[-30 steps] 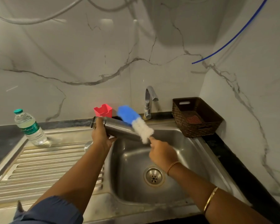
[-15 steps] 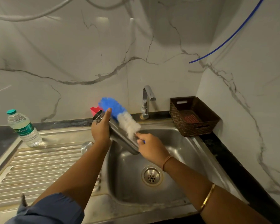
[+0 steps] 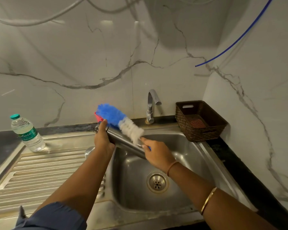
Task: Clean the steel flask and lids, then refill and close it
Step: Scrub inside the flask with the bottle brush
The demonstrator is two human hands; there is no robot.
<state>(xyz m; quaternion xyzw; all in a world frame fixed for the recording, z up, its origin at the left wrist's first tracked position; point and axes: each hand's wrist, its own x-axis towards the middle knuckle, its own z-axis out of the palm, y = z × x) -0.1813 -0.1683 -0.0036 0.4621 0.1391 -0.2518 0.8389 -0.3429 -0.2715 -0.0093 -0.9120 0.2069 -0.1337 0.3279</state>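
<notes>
Head view: the left hand [image 3: 103,141] grips the steel flask [image 3: 124,143] near its open mouth. Its fingers [image 3: 104,124] are curled round the barrel with the thumb lying along the top. The flask is held off the worktop [image 3: 0,143] and tilted, mouth up and to the left of those fingers. Its base slants down to the right over the sink [image 3: 194,146].

The right hand [image 3: 157,154] pinches the blue handle of a bottle brush [image 3: 123,122], its fingers [image 3: 144,140] closed tight on it beside the flask's lower end. The brush runs up and left from these fingers, white bristles first and blue bristles at the tip. It lies along the outside of the flask's upper flank, and the blue tuft reaches past the left thumb.

Below the right fingers sits the drain [image 3: 157,182]. Beyond them stands the tap [image 3: 151,105], and further right a brown woven basket [image 3: 201,136] rests on the sink's corner. Behind the brush tip a red container [image 3: 96,115] peeps out.

Left of the left fingers, well apart, a plastic water bottle [image 3: 27,133] stands upright at the head of the ribbed draining board [image 3: 40,170]. A rounded steel piece [image 3: 89,151] shows just beside the left wrist; what it is I cannot tell. A blue tube [image 3: 231,42] hangs along the wall high on the right.
</notes>
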